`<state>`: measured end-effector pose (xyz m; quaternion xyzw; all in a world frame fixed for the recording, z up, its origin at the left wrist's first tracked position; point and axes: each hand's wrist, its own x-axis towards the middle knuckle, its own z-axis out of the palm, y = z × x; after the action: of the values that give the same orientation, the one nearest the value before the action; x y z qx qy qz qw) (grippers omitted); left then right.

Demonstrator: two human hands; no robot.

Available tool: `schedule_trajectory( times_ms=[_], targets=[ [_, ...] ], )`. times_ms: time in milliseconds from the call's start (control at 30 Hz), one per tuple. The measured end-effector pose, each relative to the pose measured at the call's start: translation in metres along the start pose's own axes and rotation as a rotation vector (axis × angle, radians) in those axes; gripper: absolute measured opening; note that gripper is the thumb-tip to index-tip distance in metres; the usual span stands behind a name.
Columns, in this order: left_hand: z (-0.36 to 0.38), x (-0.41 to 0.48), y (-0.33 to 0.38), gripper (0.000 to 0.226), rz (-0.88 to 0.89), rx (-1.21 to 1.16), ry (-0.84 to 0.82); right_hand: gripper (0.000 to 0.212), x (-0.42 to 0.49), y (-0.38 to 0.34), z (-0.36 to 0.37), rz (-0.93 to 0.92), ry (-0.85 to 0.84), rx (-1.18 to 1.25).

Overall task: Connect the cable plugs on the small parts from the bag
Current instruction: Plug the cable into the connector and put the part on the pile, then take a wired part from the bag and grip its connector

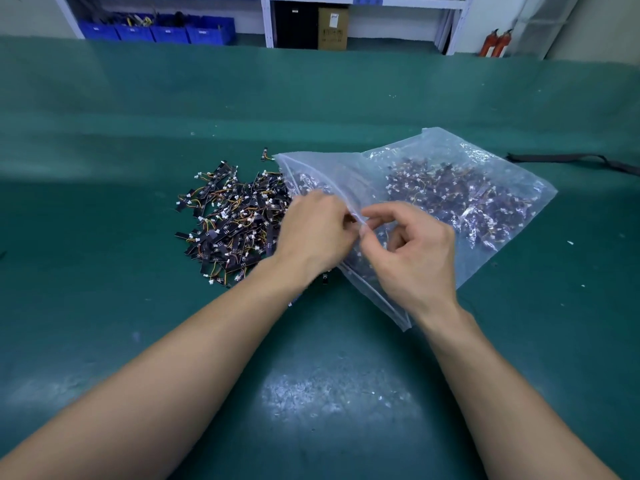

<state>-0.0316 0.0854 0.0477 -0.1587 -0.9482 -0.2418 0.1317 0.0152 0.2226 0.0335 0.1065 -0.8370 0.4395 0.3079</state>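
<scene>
Clear zip bag (485, 161), centre frame: my left grip (315, 230) and right grip (415, 247) pinch its rim, presumably to open the mouth.

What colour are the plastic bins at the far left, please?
The plastic bins are blue, clearest in the head view.

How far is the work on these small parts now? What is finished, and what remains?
Done, it seems: a pile of parts lies on the table left of the bag; whether their plugs are joined is too small to tell. In hand: left hand and right hand meet at the bag's mouth; what they pinch is hidden. Remaining: many parts inside the bag.
</scene>
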Motion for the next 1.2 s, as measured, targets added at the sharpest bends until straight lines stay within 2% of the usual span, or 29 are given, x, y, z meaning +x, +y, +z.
schedule_trajectory(
  times_ms=[100,267,433,567,633,733,800,933,1100,1200],
  targets=[
    [0.009,0.012,0.021,0.026,-0.073,-0.089,-0.031,0.022,0.003,0.0,-0.003,0.007,0.056,0.041],
    [0.029,0.033,0.036,0.031,-0.185,-0.218,-0.049,0.021,0.006,0.005,-0.006,0.034,0.112,0.061],
    [0.032,0.032,0.032,0.036,-0.137,-0.186,-0.075,0.022,0.005,0.007,-0.005,0.028,0.097,0.068],
    [0.02,0.025,0.018,0.026,-0.041,-0.038,-0.102,0.021,0.003,0.004,-0.001,0.01,0.053,0.072],
    [0.009,0.018,0.008,0.03,-0.002,0.037,-0.111,0.021,0.002,0.004,0.0,0.011,0.017,0.072],
    [-0.006,0.005,-0.016,0.016,0.043,0.08,-0.066,0.017,0.0,0.007,0.003,0.038,-0.065,0.053],
    [-0.016,-0.007,-0.038,0.014,0.061,0.046,-0.021,0.017,-0.002,0.01,0.006,0.054,-0.117,0.041],
    [-0.033,-0.029,-0.078,0.016,-0.014,0.034,0.061,0.017,-0.007,0.014,0.013,0.08,-0.23,-0.031],
    [-0.039,-0.04,-0.102,0.024,-0.095,0.168,0.056,0.019,-0.009,0.019,0.018,0.14,-0.526,-0.205],
    [-0.037,-0.043,-0.106,0.031,-0.095,0.212,0.022,0.017,-0.009,0.021,0.018,0.162,-0.523,-0.192]
  ],
)
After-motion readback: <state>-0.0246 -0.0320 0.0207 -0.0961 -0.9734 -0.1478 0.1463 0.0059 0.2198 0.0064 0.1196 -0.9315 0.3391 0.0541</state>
